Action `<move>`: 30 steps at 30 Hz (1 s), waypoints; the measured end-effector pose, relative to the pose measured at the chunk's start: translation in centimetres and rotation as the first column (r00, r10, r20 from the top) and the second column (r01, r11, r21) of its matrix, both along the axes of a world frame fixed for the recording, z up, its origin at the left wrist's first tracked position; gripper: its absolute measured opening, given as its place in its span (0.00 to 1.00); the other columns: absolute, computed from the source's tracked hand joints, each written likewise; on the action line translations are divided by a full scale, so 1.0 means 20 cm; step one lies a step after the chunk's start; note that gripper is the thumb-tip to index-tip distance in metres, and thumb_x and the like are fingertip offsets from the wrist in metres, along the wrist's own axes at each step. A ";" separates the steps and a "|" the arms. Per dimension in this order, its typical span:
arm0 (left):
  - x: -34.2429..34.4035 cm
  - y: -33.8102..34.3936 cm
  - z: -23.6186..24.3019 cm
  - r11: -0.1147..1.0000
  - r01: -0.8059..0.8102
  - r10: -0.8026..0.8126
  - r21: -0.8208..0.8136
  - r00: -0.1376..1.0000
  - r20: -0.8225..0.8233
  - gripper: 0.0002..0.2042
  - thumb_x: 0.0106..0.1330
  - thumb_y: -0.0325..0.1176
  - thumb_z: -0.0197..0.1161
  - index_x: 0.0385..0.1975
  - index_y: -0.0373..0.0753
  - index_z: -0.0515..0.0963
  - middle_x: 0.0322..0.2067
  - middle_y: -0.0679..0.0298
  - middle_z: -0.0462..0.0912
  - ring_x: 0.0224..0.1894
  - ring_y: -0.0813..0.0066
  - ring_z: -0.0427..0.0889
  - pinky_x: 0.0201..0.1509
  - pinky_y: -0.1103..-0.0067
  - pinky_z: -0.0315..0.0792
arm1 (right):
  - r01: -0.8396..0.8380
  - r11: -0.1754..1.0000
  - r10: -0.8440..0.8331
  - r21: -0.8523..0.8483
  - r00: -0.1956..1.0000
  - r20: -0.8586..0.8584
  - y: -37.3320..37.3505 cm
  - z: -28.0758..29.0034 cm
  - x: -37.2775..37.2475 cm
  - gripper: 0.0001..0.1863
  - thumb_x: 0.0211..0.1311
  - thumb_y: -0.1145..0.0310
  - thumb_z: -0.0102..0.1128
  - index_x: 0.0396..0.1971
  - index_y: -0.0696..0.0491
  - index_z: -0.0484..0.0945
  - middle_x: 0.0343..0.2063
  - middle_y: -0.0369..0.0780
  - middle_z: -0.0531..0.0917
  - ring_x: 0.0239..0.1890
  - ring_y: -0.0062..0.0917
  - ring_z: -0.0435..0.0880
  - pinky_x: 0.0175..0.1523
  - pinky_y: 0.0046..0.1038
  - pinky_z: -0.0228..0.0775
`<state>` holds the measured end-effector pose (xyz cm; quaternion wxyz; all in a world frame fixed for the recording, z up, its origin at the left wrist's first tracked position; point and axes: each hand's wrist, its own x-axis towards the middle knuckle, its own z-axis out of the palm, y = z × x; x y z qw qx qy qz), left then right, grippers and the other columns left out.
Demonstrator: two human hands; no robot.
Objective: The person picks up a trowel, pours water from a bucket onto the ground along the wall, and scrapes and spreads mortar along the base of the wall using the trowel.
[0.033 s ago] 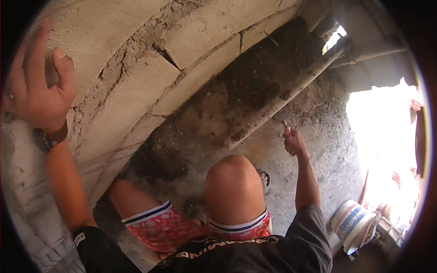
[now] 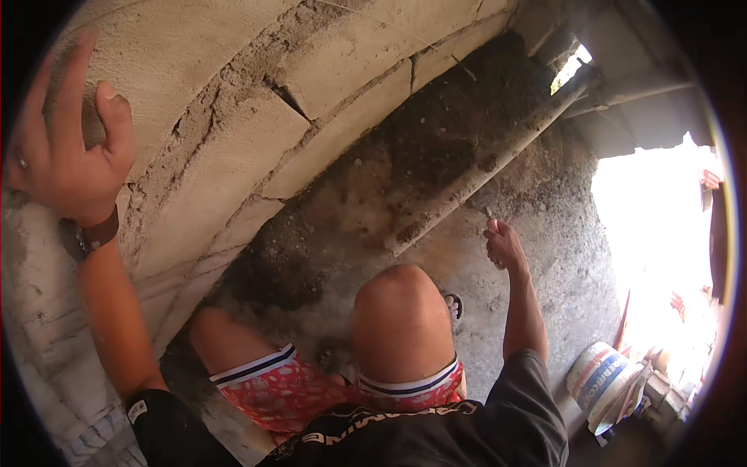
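Observation:
My left hand (image 2: 74, 159) rests with fingers spread against the pale block wall (image 2: 226, 156). A dark-strapped watch (image 2: 92, 236) sits on that wrist. Farther right, my right hand (image 2: 504, 245) is closed around the handle of a small trowel (image 2: 482, 205). The trowel's blade is small and blurred, close beside a long, light pole-like piece (image 2: 459, 191) caked with dirt. That piece lies slantwise across the dirty ground (image 2: 537, 280); whether the blade touches it, I cannot tell.
Dark, damp soil (image 2: 436, 117) lies between the wall and the pole-like piece. At lower right stands a white bucket (image 2: 597, 381) with coloured print, next to stacked clutter. My knees (image 2: 401, 311) are bent below the work area. Bright light fills an opening at right.

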<state>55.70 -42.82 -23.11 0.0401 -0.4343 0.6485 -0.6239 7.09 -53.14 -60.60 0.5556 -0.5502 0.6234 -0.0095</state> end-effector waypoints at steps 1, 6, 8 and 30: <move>0.00 0.00 0.00 1.000 0.021 -0.021 -0.007 1.000 -0.019 0.11 0.55 0.34 0.57 0.37 0.43 0.80 0.37 0.62 0.80 0.35 0.71 0.80 0.34 0.79 0.75 | 0.061 0.998 -0.062 -0.013 0.996 -0.059 0.04 0.05 0.01 0.11 0.56 0.62 0.48 0.26 0.55 0.68 0.14 0.36 0.71 0.13 0.19 0.69 0.19 0.24 0.62; -0.02 -0.01 -0.01 0.998 -0.024 0.024 -0.059 1.000 0.009 0.11 0.54 0.34 0.58 0.37 0.44 0.81 0.37 0.64 0.80 0.35 0.75 0.80 0.33 0.81 0.75 | 0.280 0.886 -0.364 -0.370 0.913 -0.182 0.22 0.35 -0.04 0.10 0.59 0.64 0.44 0.21 0.50 0.62 0.11 0.32 0.65 0.11 0.16 0.66 0.17 0.21 0.58; -0.01 -0.01 -0.02 0.998 0.027 -0.029 -0.059 0.999 -0.046 0.11 0.54 0.34 0.58 0.37 0.44 0.81 0.37 0.65 0.80 0.35 0.77 0.80 0.33 0.82 0.75 | 0.607 0.751 -0.616 -0.261 0.786 0.057 0.28 0.46 -0.01 0.08 0.60 0.65 0.42 0.23 0.51 0.63 0.11 0.32 0.64 0.12 0.15 0.66 0.17 0.19 0.57; -0.02 -0.03 -0.07 0.979 0.084 -0.094 -0.186 0.995 -0.044 0.16 0.48 0.30 0.52 0.36 0.36 0.79 0.45 0.52 0.74 0.52 0.59 0.71 0.55 0.68 0.56 | 0.256 0.902 -0.331 -0.348 0.927 -0.176 -0.04 -0.35 1.22 0.22 0.51 0.67 0.52 0.43 0.67 0.64 0.42 0.55 0.74 0.45 0.42 0.76 0.42 0.35 0.71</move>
